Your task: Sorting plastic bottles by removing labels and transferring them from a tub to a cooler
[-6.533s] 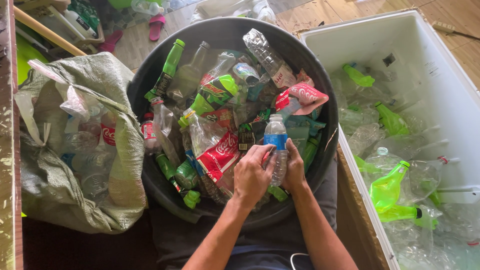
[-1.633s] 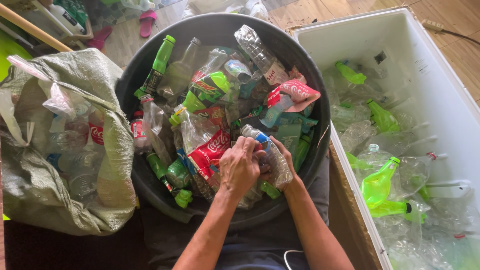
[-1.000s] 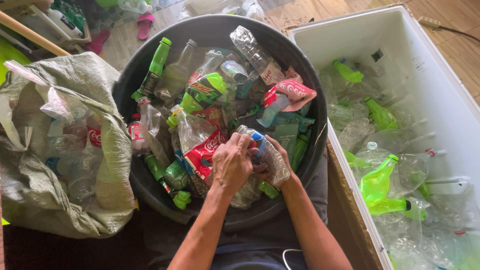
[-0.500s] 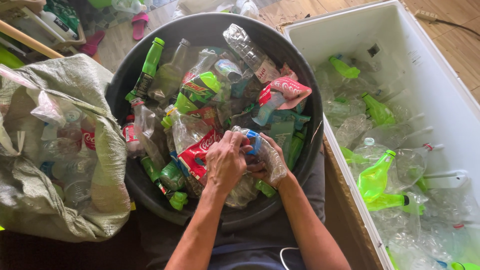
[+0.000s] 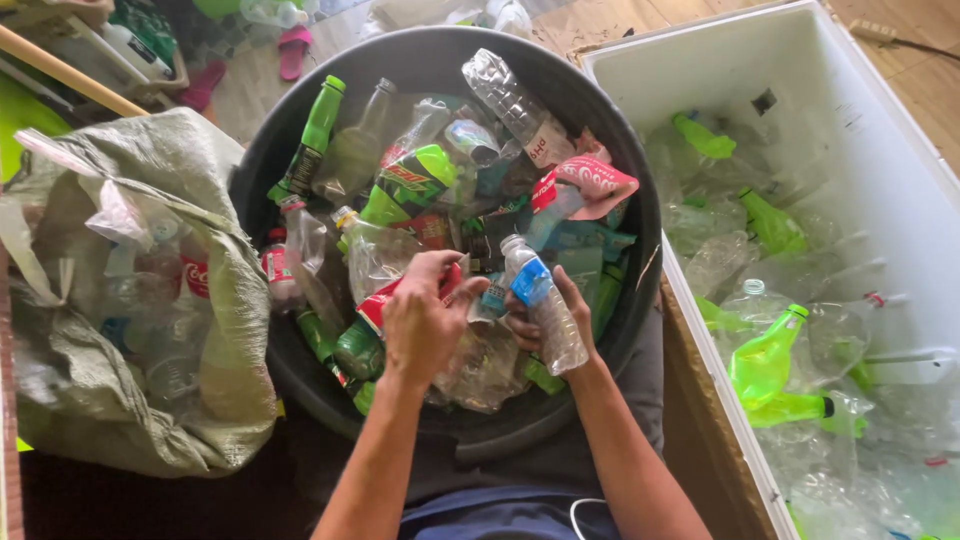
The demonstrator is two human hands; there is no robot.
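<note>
Round black tub (image 5: pixel 300 140) at centre full of mixed plastic bottles; much left. White bin (image 5: pixel 900 180) at right already holds many bare bottles. Right hand (image 5: pixel 555 325) wrapped around clear bottle with blue label (image 5: pixel 540 310), over tub's near side. Left hand (image 5: pixel 425 325) pinching that label's torn edge, fingers curled.

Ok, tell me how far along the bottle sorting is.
Done: the white bin on the right already holds many bare clear and green bottles. In hand: the right hand holds a clear bottle with a blue label, and the left hand is at that label. Left: the black tub is full of labelled bottles, and the sack holds more.
</note>
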